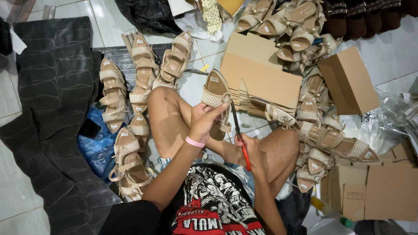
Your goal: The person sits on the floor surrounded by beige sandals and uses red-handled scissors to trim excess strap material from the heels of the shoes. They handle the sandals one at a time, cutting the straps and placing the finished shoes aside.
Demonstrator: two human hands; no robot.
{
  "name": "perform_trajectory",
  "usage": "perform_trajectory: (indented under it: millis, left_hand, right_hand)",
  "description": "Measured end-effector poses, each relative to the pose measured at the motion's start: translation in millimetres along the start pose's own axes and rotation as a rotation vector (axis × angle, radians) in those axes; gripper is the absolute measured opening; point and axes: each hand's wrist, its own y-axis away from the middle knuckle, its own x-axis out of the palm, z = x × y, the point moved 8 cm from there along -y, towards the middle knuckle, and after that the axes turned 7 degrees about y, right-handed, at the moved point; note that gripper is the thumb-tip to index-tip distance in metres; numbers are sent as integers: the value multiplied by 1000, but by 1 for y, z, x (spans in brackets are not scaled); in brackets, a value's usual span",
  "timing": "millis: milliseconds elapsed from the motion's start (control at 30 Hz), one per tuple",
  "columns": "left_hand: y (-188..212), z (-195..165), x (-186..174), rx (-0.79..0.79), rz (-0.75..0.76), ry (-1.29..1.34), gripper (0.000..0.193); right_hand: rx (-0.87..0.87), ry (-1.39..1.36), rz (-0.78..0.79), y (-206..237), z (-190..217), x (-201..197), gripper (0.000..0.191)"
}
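The right hand is closed round red-handled scissors, blades raised to a beige sandal. The left hand, its grip clamped on that sandal, holds it above the knees. Beyond lie flattened cardboard boxes on the floor and a pile of sandals.

Beige woven-strap sandal upright above the knees, red-handled scissors at its strap
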Motion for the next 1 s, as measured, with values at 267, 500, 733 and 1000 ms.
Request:
perform_trajectory:
  millis: [267,500,733,1000]
  left_hand:
    - [2,1,1,-13,21,18,22]
    - [3,10,1,-35,-1,12,23]
    - [3,11,3,-41,5,15,23]
    - [6,15,5,-24,9,22,20]
  right_hand:
    - [147,-42,-17,4,-12,7,13]
    - [71,63,-86,9,-14,20,29]
    - [51,-19,-97,13,-4,14,24]
    - [72,-31,-54,12,11,10,35]
